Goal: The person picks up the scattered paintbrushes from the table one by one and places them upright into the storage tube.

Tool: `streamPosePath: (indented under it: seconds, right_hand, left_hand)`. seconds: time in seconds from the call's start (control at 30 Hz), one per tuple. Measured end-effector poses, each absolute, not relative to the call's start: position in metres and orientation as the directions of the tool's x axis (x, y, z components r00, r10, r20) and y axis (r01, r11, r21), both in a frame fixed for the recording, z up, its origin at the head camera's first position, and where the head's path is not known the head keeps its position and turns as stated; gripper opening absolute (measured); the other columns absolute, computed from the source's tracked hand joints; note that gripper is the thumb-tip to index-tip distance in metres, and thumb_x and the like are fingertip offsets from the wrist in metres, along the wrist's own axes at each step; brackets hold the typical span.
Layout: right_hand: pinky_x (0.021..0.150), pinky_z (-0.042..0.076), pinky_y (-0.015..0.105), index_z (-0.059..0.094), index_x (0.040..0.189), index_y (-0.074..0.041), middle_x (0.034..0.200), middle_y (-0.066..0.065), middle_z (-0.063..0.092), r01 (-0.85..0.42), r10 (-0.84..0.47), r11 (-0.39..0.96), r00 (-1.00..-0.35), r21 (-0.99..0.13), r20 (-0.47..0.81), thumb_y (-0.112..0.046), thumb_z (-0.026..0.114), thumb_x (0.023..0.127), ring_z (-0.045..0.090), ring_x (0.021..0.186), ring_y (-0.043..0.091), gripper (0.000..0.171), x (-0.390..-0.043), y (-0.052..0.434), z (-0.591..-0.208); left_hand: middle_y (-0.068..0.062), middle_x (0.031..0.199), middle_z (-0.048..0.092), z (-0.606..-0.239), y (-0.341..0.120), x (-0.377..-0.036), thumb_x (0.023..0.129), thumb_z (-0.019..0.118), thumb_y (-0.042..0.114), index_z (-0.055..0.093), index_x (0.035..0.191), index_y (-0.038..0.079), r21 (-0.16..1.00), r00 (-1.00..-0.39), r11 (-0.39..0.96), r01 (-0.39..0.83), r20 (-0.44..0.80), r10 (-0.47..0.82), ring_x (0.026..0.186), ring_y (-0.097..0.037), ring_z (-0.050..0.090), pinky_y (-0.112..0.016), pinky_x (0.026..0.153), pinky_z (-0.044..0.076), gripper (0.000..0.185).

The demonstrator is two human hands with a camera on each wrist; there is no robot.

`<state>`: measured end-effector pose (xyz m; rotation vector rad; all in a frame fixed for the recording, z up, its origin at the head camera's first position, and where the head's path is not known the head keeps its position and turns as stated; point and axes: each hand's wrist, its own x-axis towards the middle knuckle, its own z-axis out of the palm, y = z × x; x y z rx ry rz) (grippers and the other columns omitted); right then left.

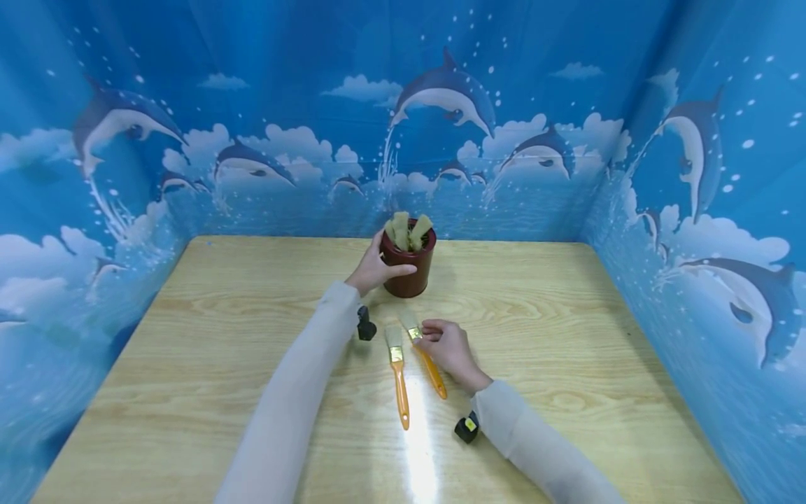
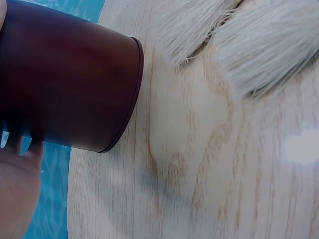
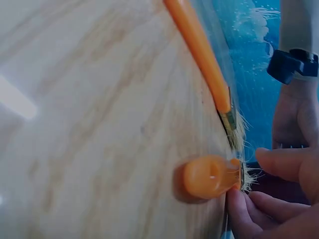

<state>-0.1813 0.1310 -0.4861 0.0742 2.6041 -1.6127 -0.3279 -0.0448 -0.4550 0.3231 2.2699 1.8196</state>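
Around a dark red pot (image 1: 408,274) at the back of the table, my left hand (image 1: 376,267) curls with its thumb across the front. Pale bristle heads (image 1: 409,234) stick up out of that pot. Two paintbrushes with orange handles lie in front of it, bristles toward the pot: a left one (image 1: 400,385) and a right one (image 1: 434,371). My right hand (image 1: 450,350) is at the right paintbrush, near its metal band. In the right wrist view, fingertips (image 3: 238,201) meet that brush's side, while the thumb (image 3: 271,160) shows a gap from the handle.
The wooden table (image 1: 554,336) ends at a blue curtain (image 1: 302,199) printed with dolphins, behind and at both sides. Each wrist carries a small black camera, one on the left (image 1: 366,325) and one on the right (image 1: 467,428). A bright light reflection lies near the handles.
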Motion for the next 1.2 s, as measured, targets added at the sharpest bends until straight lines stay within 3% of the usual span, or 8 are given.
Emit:
streamPosePath:
  seconds: [0.43, 0.83, 1.2]
  right_hand:
    - [0.068, 0.054, 0.027, 0.069, 0.105, 0.003, 0.086, 0.007, 0.067, 0.007, -0.027, 0.635, -0.999, -0.773, -0.031, -0.003, 0.079, 0.072, 0.063, 0.073, 0.014, 0.034, -0.184, 0.123, -0.483]
    - [0.06, 0.048, 0.023, 0.071, 0.099, 0.003, 0.076, 0.002, 0.064, -0.02, -0.064, 0.663, -0.997, -0.749, -0.03, -0.003, 0.076, 0.073, 0.056, 0.066, 0.009, 0.026, -0.186, 0.126, -0.484]
    - [0.061, 0.047, 0.024, 0.071, 0.098, 0.001, 0.075, 0.001, 0.063, 0.074, -0.017, 0.626, -0.994, -0.776, -0.109, -0.004, 0.071, 0.079, 0.054, 0.065, 0.01, 0.02, -0.185, 0.134, -0.474]
  left_hand:
    - [-0.001, 0.156, 0.023, -0.455, -0.044, -0.327, 0.074, 0.083, 0.036, 0.007, 0.155, 0.029, 0.975, -0.957, 0.218, 0.035, -0.03, 0.29, 0.141, -0.022, 0.026, -0.048, 0.111, 0.031, 0.112]
    - [-0.001, 0.157, 0.021, -0.454, -0.045, -0.326, 0.076, 0.082, 0.037, 0.006, 0.155, 0.028, 0.975, -0.953, 0.217, 0.038, -0.03, 0.302, 0.142, -0.023, 0.025, -0.049, 0.111, 0.031, 0.11]
    - [-0.001, 0.156, 0.023, -0.453, -0.044, -0.325, 0.075, 0.083, 0.036, 0.007, 0.154, 0.03, 0.975, -0.955, 0.219, 0.03, -0.037, 0.295, 0.141, -0.023, 0.026, -0.049, 0.111, 0.031, 0.11]
